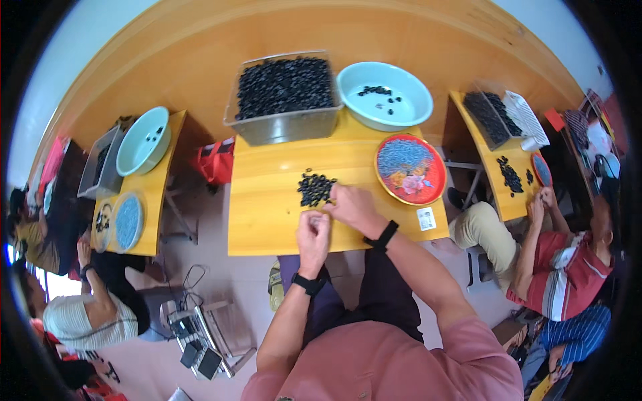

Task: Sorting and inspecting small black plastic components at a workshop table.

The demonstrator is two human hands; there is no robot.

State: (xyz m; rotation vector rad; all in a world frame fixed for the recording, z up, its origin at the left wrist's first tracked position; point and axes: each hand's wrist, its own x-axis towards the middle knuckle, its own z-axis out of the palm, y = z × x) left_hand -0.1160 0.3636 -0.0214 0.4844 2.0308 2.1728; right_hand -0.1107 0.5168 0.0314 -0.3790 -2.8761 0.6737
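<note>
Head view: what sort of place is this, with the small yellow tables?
Probably a small workshop for hand sorting or assembly. Each yellow table has a bin of small black pieces, a pale bowl and a tray; people beside work likewise.

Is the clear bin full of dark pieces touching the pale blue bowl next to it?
Cannot tell. In the head view the clear bin and the pale blue bowl meet at their rims, with no plain gap or contact showing.
</note>
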